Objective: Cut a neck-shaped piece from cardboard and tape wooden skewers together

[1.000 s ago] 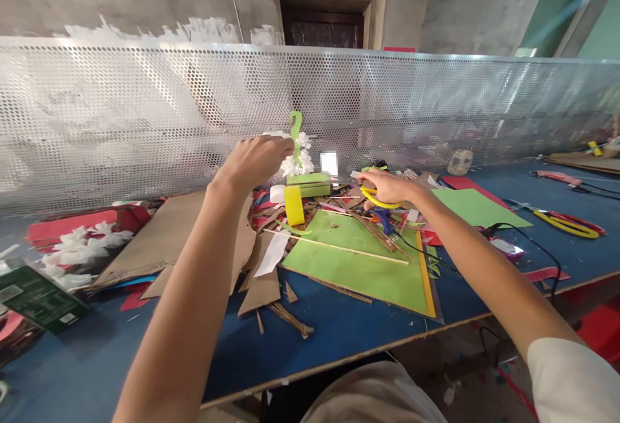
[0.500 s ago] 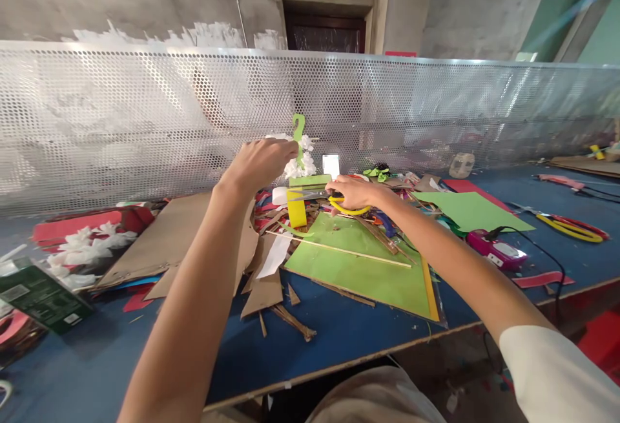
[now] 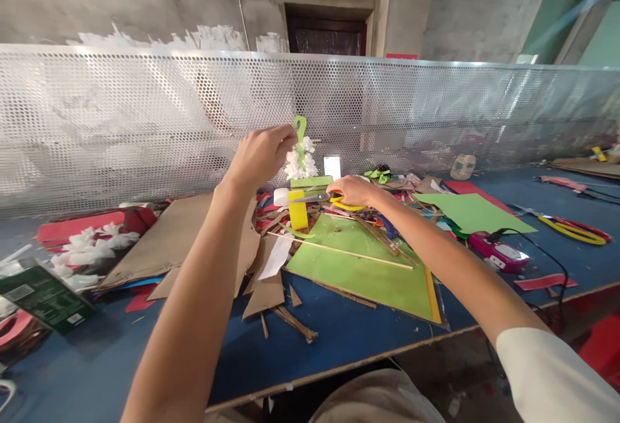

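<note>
My left hand (image 3: 264, 153) is raised over the table, fingers pinched on a green cut-out strip (image 3: 300, 135) with white fluffy paper (image 3: 301, 163) on it. My right hand (image 3: 352, 190) is closed on yellow-handled scissors (image 3: 334, 200), whose blades point left at a yellow block (image 3: 296, 208) and green blocks (image 3: 310, 182) just below the strip. A green board (image 3: 368, 258) with a thin wooden stick (image 3: 339, 248) across it lies in front of both hands.
Cardboard scraps (image 3: 184, 236) and offcuts litter the blue table (image 3: 339, 332). A perforated metal screen (image 3: 145, 113) runs along the back. A pink device with a cable (image 3: 496, 248), green paper (image 3: 472, 211), another pair of yellow scissors (image 3: 574, 228) and a green box (image 3: 41, 294) lie around.
My right hand has carried the scissors left from the clutter to the yellow block. My left hand has stayed up with the green strip, rising slightly.
</note>
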A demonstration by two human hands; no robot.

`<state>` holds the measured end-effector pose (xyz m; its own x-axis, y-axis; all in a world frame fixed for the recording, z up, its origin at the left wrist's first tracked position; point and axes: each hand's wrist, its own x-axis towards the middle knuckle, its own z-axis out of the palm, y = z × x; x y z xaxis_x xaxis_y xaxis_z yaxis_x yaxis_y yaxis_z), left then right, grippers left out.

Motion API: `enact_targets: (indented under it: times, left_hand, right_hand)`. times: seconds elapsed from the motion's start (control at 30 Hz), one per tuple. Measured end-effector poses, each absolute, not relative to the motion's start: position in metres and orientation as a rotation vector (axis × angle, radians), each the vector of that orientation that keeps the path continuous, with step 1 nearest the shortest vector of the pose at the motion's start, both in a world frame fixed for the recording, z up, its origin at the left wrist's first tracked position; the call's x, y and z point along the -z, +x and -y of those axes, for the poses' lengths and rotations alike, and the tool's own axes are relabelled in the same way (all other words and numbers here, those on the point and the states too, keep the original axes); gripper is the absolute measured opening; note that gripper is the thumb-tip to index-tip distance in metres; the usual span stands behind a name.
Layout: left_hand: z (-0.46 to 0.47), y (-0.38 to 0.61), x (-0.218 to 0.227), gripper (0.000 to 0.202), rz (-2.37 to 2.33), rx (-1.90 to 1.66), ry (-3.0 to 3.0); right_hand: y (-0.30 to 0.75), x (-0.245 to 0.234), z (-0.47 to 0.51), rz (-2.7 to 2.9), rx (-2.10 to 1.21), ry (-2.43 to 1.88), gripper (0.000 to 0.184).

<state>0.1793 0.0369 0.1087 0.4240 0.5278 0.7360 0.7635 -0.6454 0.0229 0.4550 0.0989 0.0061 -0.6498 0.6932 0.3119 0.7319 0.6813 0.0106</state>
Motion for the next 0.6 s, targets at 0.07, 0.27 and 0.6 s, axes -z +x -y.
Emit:
enact_targets:
  times: [0.07, 0.27, 0.6]
  left_hand:
    - [-0.038, 0.178, -0.111, 0.031, 1.084, 1.165, -2.490]
    - [-0.056, 0.178, -0.099, 0.035, 1.022, 0.612, -3.202]
    - [-0.080, 0.165, -0.070, 0.036, 1.234, -0.048, -3.460]
  right_hand:
    - [0.460, -0.007, -0.095, 2.578, 0.130, -1.119, 0.032]
    - [0.499, -0.021, -0.089, 2.345, -0.028, -1.286, 0.049]
    - [0.606, 0.002, -0.065, 2.210, 0.031, -1.738, 0.033]
